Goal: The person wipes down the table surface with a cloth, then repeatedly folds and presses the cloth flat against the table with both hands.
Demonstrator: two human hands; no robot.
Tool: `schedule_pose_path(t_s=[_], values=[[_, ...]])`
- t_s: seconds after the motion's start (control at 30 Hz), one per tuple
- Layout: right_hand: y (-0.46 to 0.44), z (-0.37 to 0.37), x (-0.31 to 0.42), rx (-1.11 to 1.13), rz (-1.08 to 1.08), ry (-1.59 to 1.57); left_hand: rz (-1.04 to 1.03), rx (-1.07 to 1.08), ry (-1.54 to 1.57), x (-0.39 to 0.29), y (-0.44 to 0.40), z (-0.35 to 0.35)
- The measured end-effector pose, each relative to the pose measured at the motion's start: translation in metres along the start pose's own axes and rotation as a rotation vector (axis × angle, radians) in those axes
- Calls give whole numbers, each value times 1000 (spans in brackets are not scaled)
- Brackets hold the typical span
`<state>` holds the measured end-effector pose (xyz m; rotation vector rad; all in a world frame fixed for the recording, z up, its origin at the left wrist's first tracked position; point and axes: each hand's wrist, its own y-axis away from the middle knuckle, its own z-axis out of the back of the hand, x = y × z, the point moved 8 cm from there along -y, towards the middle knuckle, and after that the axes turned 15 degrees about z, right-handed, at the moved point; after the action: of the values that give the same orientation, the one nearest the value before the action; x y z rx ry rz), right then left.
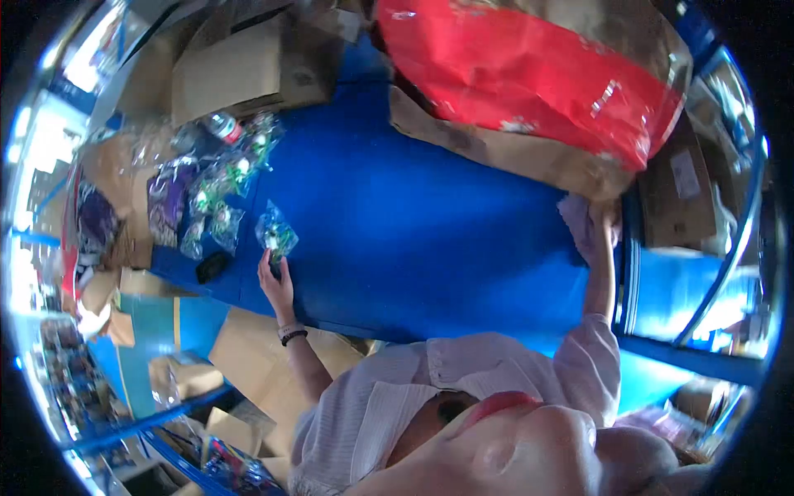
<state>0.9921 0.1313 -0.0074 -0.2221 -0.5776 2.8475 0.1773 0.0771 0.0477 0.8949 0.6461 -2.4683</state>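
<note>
- L hand (278,285) approx 9 o'clock on blue table (430,223); thumb & fingers a narrow gap apart, tips at near end of small clear pkt (275,227). Pinched or just touched: can't tell.
- Small clear pkt: 9 o'clock, lying on tabletop, green/white contents, set apart from the rest.
- R hand (605,213) btwn 2 & 3 o'clock, at lower corner of big red/brown bag (529,74). Fingers blurred; wide, narrow or holding, can't tell.
- Lilac piece (576,219) right beside R hand, on its 9 o'clock side; cloth or wrap, can't tell.
- Big red/brown bag: 1 o'clock, lying across far side of table, wrinkled.
- Pile of similar pkts (217,194) w/ green/white bits, btwn 9 & 10 o'clock; purple pkt (168,198) just beside, further out.
- Bottle (223,126), red label, 10 o'clock, at pile's far end.
- Small black item (213,267), 9 o'clock, near table edge.
- Cardboard box (227,74) btwn 10 & 11; another carton (678,194) approx 3 o'clock, past R hand.
- Dark band (292,334) on L wrist.
</note>
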Motion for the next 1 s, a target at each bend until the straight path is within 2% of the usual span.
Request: schedule_pose_path(t_s=[0.13,0.3,0.43,0.6,1.0], values=[[-13,-19,-30,30,-2,-10,19,-23,-23,-3,0,2],[-34,-27,-25,36,30,-39,-41,-43,-122,-8,0,-2],[-43,-23,-20,33,40,-70,-110,-84,-327,-18,3,-12],[-42,-17,-11,32,59,-117,-137,-71,-334,-16,4,-14],[-11,3,-4,34,109,-163,-54,-31,-267,-7,7,-19]])
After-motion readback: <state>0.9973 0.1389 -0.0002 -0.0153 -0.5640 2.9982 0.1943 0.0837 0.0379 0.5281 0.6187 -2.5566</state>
